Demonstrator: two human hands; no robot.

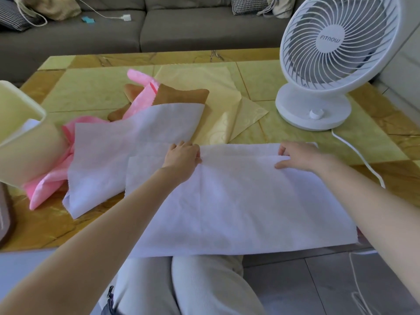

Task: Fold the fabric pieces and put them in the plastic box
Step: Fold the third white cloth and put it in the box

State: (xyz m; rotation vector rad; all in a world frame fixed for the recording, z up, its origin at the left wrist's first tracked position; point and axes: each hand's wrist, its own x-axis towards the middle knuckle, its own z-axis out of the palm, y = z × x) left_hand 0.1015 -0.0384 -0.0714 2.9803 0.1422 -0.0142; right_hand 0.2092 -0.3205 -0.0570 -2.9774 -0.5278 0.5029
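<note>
Lying across the near side of the worktop point(284, 73) is a big white cloth point(238, 201). It's doubled over, so the top layer's far edge sits just short of the far edge of the layer under it. Its near edge hangs a bit past the worktop, over the person's knees.

The left hand point(181, 158) pinches that top edge near its left end, fingers curled onto it. The right hand point(297, 155) grips the same edge further right, with fingers curled over the cloth and the thumb stretched out along it. Both arms are bare.

The big cloth's left end overlaps a second white cloth point(127, 144), which is spread out at an angle. A crumpled pink cloth point(45, 185) pokes out from under that one, both at the left and at the far side. A brown cloth point(181, 96) sits further back in the same pile. Beyond it a yellow cloth point(216, 87) lies mostly flat, reaching toward the right.

The box point(25, 142), a pale cream plastic one, is at the left edge of the worktop, resting on part of the pink cloth. Something white shows inside it, can't tell what.

Far right on the worktop stands a white fan point(336, 53). Its cord point(359, 155) trails toward the near right edge, passing just beside the big cloth's far right corner. A grey sofa point(181, 26) runs along behind everything.
</note>
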